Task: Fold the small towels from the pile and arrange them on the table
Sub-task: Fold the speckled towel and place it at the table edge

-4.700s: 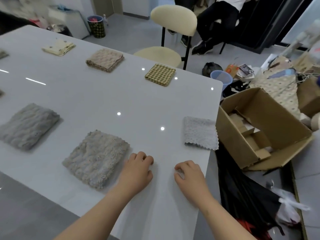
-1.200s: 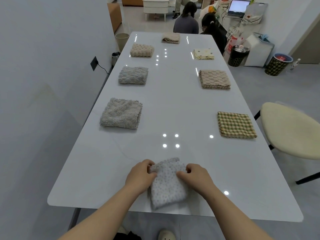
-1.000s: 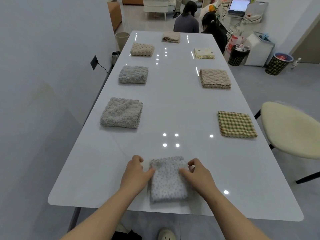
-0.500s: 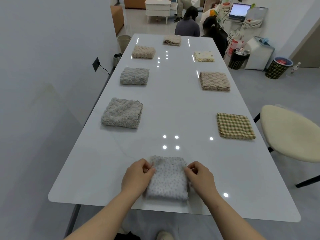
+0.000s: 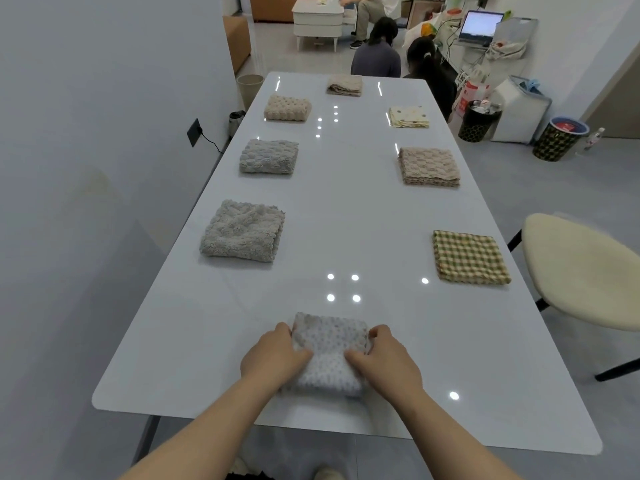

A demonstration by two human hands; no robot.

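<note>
Spotted towel, folded, lower centre of frame on white table (by its near edge), gripped at both sides by left hand and right hand, fingers curled round its edges.

Left hand and right hand sit close, fingers apparently curled.

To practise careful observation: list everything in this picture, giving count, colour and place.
table: one, white, centre.
dotted towel: one, pale grey, near edge.
grey towels: two, grey, left row.
beige towels: three, beige, left row's far end, table's far end, right row.
spotted towel: one, cream, right row, far.
checked towel: one, green-yellow, right row, near.
chair: one, cream, right of table.
bins: two, dark patterned, floor far right.
left hand, right hand: two, bare, gripping the dotted towel's sides.
</note>
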